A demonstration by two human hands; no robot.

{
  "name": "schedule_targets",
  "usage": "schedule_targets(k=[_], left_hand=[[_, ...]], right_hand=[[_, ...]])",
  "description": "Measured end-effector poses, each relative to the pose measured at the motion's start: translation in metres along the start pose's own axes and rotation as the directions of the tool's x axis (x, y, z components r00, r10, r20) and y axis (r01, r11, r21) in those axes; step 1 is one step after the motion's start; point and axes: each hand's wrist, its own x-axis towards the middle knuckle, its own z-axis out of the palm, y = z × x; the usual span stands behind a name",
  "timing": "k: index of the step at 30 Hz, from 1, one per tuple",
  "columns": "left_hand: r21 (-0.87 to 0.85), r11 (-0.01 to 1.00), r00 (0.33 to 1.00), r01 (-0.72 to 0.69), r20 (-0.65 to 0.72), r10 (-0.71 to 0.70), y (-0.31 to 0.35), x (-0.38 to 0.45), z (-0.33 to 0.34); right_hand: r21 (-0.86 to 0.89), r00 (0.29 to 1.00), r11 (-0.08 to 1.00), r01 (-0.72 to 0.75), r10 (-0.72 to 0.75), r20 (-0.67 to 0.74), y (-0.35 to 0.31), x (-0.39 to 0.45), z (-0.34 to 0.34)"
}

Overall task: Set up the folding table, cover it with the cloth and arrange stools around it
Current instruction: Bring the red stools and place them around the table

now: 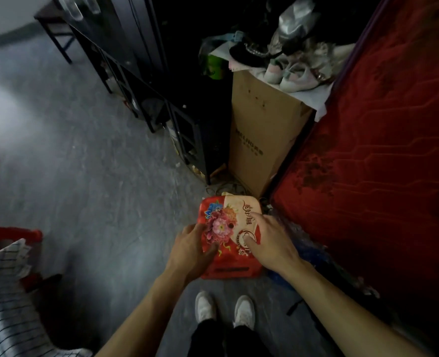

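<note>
Pretty dark up top, so the black shelving unit (146, 81) along the wall was mostly a silhouette and whatever sat on its lower tiers was impossible to make out; the pile on the cardboard box (262, 135) was a jumble too, only a pair of pale sneakers (290, 74) and something green read clearly; the print on the box face looked like "MEILING" or similar, too blurry to swear by. The red stool (230, 235) with the floral top stood on the floor right in front of the person's white shoes (223, 309), tucked near the corner between the box and the red mattress (383, 140) leaning on the right; its legs were hidden under the seat; red script ran across the cream part of the seat, not legible to me. Left hand (191, 249) had its grip curled around the stool's left edge, thumb on top; right hand (270, 240) lay on the seat with fingers spread and relaxed, not clenched. Open grey floor (66, 163) stretched off to the left, lots of room there; at the bottom left a checked cloth (6, 292) draped over the desk was cut off by the frame, with another red stool (9, 237) partly hidden behind it.
</note>
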Motion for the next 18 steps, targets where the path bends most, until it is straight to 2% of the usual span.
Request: schedule_targets(k=[8, 14, 18], left_hand=[[0.047, 0.999, 0.993, -0.008, 0.115, 0.003, -0.036, 0.092, 0.059], [-0.017, 0.999, 0.990, 0.030, 0.139, -0.027, -0.063, 0.156, 0.117], [-0.008, 1.000, 0.979, 0.028, 0.203, -0.026, -0.090, 0.186, 0.162]], right_hand=[[-0.030, 0.992, 0.995, -0.098, 0.101, 0.081, 0.049, 0.090, 0.063], [-0.041, 0.986, 0.992, -0.123, 0.127, 0.110, 0.083, 0.139, 0.114], [-0.114, 0.978, 0.984, -0.139, 0.155, 0.142, 0.114, 0.173, 0.151]])
